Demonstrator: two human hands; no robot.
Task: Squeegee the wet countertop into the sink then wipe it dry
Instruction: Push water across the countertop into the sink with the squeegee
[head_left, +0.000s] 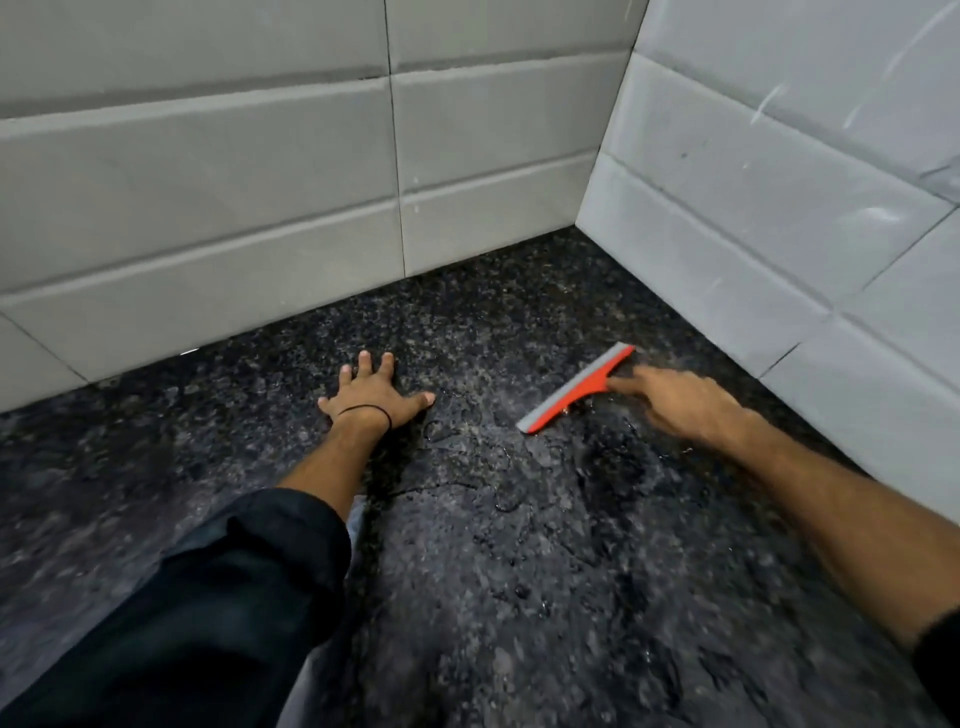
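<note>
Squeegee (576, 388), a flat straight bar with an orange-red plastic back and a grey rubber blade, lies on the speckled black granite worktop (519, 571) near the corner of the pale grey glossy tile walls (234, 182), among beads and thin pools of water. Right hand (680, 402) reaches to its stubby handle, fingers (623, 383) stretched out and touching it, not closed around it; no writing is readable on it. Left hand (371, 392) lies flat on the stone, fingers spread wide, a thin black band (363, 412) round the wrist.
</note>
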